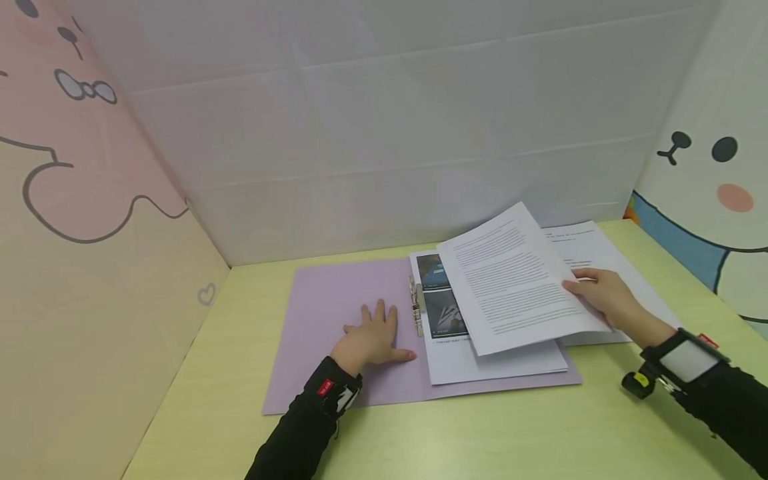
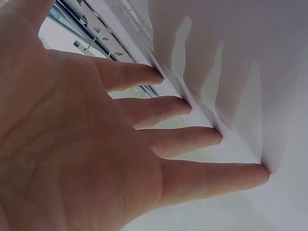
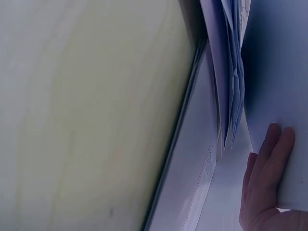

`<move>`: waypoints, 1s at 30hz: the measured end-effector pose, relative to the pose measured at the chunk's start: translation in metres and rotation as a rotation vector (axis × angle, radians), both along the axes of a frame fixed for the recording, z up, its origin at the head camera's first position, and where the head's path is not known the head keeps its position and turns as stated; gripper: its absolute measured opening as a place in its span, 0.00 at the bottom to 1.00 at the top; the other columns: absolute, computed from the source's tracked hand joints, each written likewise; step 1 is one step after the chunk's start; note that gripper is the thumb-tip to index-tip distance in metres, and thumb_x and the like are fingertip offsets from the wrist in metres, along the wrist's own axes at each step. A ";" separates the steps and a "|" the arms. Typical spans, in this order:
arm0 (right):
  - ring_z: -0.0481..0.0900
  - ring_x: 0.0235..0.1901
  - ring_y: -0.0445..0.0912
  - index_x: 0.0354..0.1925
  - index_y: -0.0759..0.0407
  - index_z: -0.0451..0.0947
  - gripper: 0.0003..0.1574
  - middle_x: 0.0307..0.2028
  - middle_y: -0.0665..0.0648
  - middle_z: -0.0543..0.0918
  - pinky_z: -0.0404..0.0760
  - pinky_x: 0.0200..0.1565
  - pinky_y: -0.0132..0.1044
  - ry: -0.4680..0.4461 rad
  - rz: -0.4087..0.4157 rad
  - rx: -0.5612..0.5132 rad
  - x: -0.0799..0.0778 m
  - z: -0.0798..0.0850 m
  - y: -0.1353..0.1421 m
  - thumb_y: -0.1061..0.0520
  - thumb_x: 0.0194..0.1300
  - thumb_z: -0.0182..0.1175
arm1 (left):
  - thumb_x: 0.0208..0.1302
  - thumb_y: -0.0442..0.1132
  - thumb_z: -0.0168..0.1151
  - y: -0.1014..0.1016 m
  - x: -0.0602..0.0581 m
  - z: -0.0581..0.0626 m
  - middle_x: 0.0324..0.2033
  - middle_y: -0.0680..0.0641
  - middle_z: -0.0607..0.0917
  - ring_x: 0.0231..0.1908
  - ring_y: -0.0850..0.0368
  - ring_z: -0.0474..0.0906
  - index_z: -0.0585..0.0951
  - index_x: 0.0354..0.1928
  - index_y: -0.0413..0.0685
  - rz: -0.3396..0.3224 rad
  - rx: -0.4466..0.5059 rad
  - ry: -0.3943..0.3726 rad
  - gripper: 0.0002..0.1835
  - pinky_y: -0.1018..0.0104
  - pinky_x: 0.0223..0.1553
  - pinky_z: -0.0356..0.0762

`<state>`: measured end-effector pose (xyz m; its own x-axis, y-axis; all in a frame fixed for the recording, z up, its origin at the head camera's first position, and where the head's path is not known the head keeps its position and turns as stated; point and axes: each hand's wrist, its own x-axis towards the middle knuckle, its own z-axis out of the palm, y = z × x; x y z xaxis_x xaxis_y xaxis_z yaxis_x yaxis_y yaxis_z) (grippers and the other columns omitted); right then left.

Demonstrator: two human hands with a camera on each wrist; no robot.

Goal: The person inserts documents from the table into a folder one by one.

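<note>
A purple folder (image 1: pixel 342 290) lies spread flat, a metal clip (image 1: pixel 417 310) along its fold. My left hand (image 1: pixel 367 339) rests on its left cover, fingers spread and straight; the left wrist view shows the fingertips (image 2: pixel 211 136) touching the cover. Over the right half lies a sheet with photos (image 1: pixel 444 313). Above that sheet, my right hand (image 1: pixel 609 300) pinches the right edge of a tilted printed page (image 1: pixel 504 280), thumb on top. How many pages it holds, I cannot tell. In the right wrist view, the fingers (image 3: pixel 269 154) lie against the paper's underside.
More printed paper (image 1: pixel 630 280) lies on the table at the right, partly under the raised page. The pale yellow-green table (image 1: pixel 480 433) meets a white back wall (image 1: pixel 390 167). Cartoon-printed side walls stand left and right.
</note>
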<state>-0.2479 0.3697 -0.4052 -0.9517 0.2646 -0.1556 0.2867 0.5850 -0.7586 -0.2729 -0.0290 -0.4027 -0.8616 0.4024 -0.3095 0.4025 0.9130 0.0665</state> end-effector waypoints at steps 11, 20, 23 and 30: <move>0.64 0.49 0.61 0.65 0.76 0.54 0.46 0.61 0.81 0.58 0.67 0.42 0.41 -0.016 0.031 -0.019 0.001 -0.001 -0.011 0.42 0.65 0.51 | 0.47 0.73 0.54 0.000 0.001 0.000 0.71 0.34 0.47 0.66 0.30 0.41 0.50 0.72 0.43 0.000 0.000 -0.001 0.58 0.22 0.48 0.58; 0.66 0.47 0.58 0.65 0.76 0.54 0.46 0.60 0.79 0.61 0.68 0.39 0.38 -0.017 0.058 -0.032 0.002 -0.001 -0.021 0.43 0.64 0.52 | 0.46 0.74 0.54 0.000 -0.003 -0.004 0.71 0.35 0.45 0.66 0.30 0.39 0.48 0.72 0.43 0.006 -0.008 -0.005 0.59 0.22 0.49 0.56; 0.67 0.46 0.57 0.64 0.76 0.55 0.46 0.60 0.79 0.62 0.68 0.38 0.37 -0.013 0.073 -0.029 0.002 0.000 -0.024 0.42 0.64 0.53 | 0.46 0.74 0.54 0.000 -0.004 -0.004 0.71 0.34 0.45 0.66 0.30 0.39 0.48 0.72 0.43 0.006 -0.007 -0.005 0.60 0.22 0.49 0.56; 0.69 0.50 0.60 0.64 0.75 0.55 0.45 0.58 0.80 0.65 0.71 0.40 0.37 -0.022 0.102 -0.036 0.002 0.000 -0.032 0.43 0.64 0.53 | 0.46 0.74 0.54 0.000 -0.003 -0.004 0.71 0.34 0.46 0.66 0.29 0.40 0.49 0.72 0.43 0.005 -0.010 0.001 0.59 0.22 0.48 0.57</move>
